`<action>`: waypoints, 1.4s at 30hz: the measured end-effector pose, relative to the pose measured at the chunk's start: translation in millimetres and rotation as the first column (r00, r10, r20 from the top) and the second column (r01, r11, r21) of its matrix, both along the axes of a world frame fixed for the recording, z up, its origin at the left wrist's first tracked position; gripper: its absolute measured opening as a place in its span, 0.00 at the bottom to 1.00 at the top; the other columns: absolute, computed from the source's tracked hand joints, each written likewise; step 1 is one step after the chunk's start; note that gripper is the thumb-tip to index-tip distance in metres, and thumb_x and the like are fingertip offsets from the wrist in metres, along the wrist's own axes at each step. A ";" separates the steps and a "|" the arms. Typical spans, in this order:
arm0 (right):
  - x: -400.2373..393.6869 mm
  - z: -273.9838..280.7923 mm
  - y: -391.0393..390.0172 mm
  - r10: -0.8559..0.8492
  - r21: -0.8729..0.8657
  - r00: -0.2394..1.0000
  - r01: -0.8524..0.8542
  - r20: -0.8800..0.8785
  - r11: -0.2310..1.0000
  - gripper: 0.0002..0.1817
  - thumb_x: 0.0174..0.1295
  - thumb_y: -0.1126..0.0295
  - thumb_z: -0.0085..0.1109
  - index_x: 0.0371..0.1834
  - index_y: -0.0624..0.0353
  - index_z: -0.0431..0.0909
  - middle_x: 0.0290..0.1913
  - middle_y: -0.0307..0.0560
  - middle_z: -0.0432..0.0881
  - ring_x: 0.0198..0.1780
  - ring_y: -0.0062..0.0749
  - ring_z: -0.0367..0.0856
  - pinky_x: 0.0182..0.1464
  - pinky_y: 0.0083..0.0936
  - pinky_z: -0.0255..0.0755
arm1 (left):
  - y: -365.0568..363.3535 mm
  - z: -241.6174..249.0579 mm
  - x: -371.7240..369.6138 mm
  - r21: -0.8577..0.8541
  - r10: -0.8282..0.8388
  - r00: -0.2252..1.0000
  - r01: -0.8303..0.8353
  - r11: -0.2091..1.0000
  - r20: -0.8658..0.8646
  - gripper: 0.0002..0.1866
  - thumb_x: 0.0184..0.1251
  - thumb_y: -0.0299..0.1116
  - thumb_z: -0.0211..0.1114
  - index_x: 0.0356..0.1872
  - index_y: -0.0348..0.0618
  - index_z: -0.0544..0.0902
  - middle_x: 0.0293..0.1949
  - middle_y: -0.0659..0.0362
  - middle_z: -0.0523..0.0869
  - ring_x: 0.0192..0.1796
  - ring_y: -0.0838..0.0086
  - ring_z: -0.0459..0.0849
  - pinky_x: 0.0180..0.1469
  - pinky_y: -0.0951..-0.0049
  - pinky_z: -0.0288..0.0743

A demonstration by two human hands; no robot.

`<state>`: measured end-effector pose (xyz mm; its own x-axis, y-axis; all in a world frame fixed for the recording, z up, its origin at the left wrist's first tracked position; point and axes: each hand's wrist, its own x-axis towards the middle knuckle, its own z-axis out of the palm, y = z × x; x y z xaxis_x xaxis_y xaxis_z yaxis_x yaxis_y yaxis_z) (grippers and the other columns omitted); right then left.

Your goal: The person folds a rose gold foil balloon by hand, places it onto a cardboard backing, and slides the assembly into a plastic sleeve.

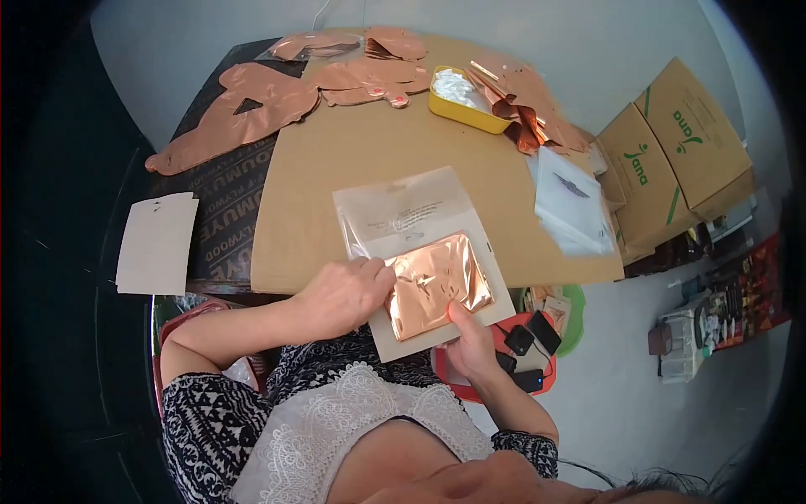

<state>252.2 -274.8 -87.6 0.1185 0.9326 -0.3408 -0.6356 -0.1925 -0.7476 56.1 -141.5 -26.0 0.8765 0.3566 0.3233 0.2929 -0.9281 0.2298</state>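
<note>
Left hand [342, 294]: fingers pinch the left edge of the foil [438, 283] where it meets the bag [403, 212].
Right hand [472, 343]: grips the card [411, 340] from below, thumb pressed on the foil's lower edge.
Foil: folded, copper-coloured, lying on the card, at the near edge of the table [353, 168].
Bag: clear, with small print too fine to read; it covers the card's upper half.
Tray [467, 101]: yellow, at the table's far side, holding crumpled clear plastic.
Boxes [672, 151]: right of the table, printed "Jana" in green.
Board [227, 227]: dark, left of the table, lettered "PLYWOOD".
Balloons [252, 105]: copper foil shapes, flat, at the table's far left.
</note>
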 end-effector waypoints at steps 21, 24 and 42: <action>-37.1 -13.0 16.7 0.002 0.278 0.999 0.009 -0.039 0.961 0.13 0.69 0.66 0.53 0.51 0.61 0.74 0.38 0.41 0.79 0.36 0.21 0.77 0.41 0.21 0.72 | 9.1 0.4 -35.0 -0.851 0.775 0.589 0.508 -0.133 0.230 0.09 0.62 0.24 0.64 0.43 0.37 0.81 0.37 0.57 0.86 0.36 0.72 0.85 0.41 0.70 0.83; -18.2 -5.7 6.8 -0.013 0.235 0.964 -0.051 0.265 0.971 0.11 0.67 0.68 0.56 0.47 0.63 0.78 0.36 0.37 0.81 0.36 0.16 0.76 0.40 0.18 0.71 | 8.2 0.8 -47.1 -0.870 0.763 0.620 0.464 -0.167 0.183 0.08 0.62 0.24 0.64 0.42 0.37 0.82 0.36 0.56 0.86 0.33 0.71 0.85 0.39 0.69 0.84; -14.6 -5.2 11.4 0.260 0.024 0.957 -0.265 0.130 0.964 0.22 0.57 0.66 0.68 0.51 0.68 0.77 0.48 0.44 0.83 0.47 0.26 0.80 0.51 0.25 0.74 | -46.3 -54.5 -80.4 -0.859 0.586 0.810 0.320 -0.399 0.029 0.13 0.62 0.23 0.65 0.48 0.34 0.80 0.45 0.54 0.85 0.43 0.72 0.85 0.46 0.71 0.80</action>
